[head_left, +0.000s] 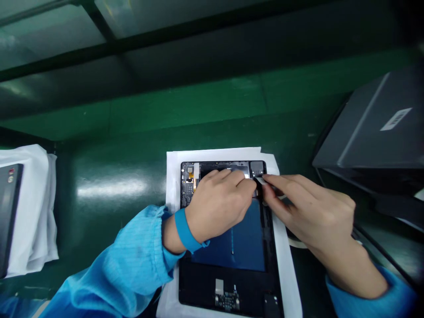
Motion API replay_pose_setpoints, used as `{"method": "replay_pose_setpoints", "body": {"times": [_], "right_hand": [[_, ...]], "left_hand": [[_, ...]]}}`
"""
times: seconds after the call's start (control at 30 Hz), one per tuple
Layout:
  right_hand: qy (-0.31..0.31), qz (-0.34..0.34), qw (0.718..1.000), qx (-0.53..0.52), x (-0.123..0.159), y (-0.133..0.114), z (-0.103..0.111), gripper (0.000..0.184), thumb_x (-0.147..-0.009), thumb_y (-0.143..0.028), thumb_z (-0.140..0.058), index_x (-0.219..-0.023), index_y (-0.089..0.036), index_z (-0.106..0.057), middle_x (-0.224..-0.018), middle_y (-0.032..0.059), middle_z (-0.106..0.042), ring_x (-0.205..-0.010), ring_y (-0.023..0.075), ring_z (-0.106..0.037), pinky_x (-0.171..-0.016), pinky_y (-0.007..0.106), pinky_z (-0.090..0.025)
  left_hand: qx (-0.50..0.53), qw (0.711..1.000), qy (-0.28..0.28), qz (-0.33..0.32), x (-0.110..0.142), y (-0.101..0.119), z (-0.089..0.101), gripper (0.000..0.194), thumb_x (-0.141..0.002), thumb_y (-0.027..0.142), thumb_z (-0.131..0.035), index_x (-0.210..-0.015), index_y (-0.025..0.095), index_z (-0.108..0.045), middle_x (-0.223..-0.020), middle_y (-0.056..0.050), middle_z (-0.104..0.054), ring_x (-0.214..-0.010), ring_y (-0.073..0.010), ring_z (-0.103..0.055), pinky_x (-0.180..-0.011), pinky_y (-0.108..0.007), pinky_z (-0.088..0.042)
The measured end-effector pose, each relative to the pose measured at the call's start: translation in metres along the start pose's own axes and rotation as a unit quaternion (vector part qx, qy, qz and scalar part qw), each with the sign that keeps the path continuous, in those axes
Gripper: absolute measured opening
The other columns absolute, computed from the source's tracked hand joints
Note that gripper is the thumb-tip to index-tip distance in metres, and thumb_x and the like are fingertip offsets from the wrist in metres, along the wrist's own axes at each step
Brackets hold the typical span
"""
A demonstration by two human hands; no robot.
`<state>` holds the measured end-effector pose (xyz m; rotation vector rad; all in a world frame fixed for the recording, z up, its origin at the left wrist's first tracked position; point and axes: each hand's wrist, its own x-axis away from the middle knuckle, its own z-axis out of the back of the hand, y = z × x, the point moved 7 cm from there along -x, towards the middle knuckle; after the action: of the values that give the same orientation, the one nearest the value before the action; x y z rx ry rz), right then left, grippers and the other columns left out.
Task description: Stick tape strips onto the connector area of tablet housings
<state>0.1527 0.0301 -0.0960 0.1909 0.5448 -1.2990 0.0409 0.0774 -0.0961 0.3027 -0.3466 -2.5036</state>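
Note:
An opened tablet point(228, 260) lies face down on a white sheet point(172, 176), its blue battery and circuit boards showing. My left hand point(218, 203) rests on the upper part of the tablet, fingers curled and pressed down near the top edge. My right hand point(304, 207) reaches in from the right and pinches a small pale strip point(260, 180) at the tablet's top right corner, right by the left fingertips. Both wrists wear blue sleeves, and a blue band circles the left wrist.
The bench top is green point(109, 185). A second dark device point(8, 212) lies on white cloth at the far left. A dark grey box point(380, 128) stands at the right, with black cables point(380, 251) running beneath my right forearm.

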Motion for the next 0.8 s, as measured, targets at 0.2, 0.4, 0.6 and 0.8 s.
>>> {"method": "replay_pose_setpoints", "body": {"times": [0.2,0.4,0.6,0.8], "right_hand": [[-0.008,0.017,1.000,0.003,-0.004,-0.004,0.004,0.009,-0.086,-0.018,-0.067,-0.095,-0.018,-0.067,-0.084,0.0003,-0.073,-0.067,0.0126,-0.065,-0.054,0.027,-0.043],[-0.023,0.025,0.999,0.007,-0.006,-0.008,0.005,0.007,-0.086,-0.019,-0.066,-0.093,-0.018,-0.069,-0.083,0.0021,-0.071,-0.067,0.0137,-0.060,-0.058,0.031,-0.041],[-0.038,0.028,0.999,0.013,-0.003,-0.008,0.003,0.009,-0.088,-0.020,-0.063,-0.095,-0.017,-0.069,-0.085,0.0025,-0.069,-0.067,0.0132,-0.056,-0.061,0.031,-0.040],[-0.045,0.038,0.998,0.036,-0.006,-0.013,0.005,0.011,-0.090,-0.019,-0.061,-0.096,-0.016,-0.070,-0.085,0.0011,-0.070,-0.068,0.0109,-0.056,-0.062,0.027,-0.041]], "left_hand": [[0.001,1.000,0.009,0.003,0.001,-0.001,0.001,0.022,-0.099,0.022,-0.047,-0.082,0.018,-0.061,-0.076,-0.002,-0.059,-0.073,-0.0175,-0.058,-0.065,-0.033,-0.044],[0.005,1.000,0.008,0.009,0.001,-0.002,0.001,0.023,-0.099,0.022,-0.047,-0.080,0.018,-0.060,-0.075,-0.002,-0.060,-0.073,-0.0173,-0.059,-0.065,-0.032,-0.044],[0.009,1.000,0.016,0.008,0.001,-0.001,0.002,0.023,-0.099,0.022,-0.047,-0.079,0.018,-0.059,-0.076,-0.001,-0.060,-0.072,-0.0173,-0.058,-0.064,-0.033,-0.044],[-0.005,1.000,0.020,0.001,0.002,-0.001,0.003,0.021,-0.098,0.022,-0.049,-0.080,0.018,-0.060,-0.076,-0.001,-0.060,-0.073,-0.0179,-0.059,-0.064,-0.033,-0.044]]}}
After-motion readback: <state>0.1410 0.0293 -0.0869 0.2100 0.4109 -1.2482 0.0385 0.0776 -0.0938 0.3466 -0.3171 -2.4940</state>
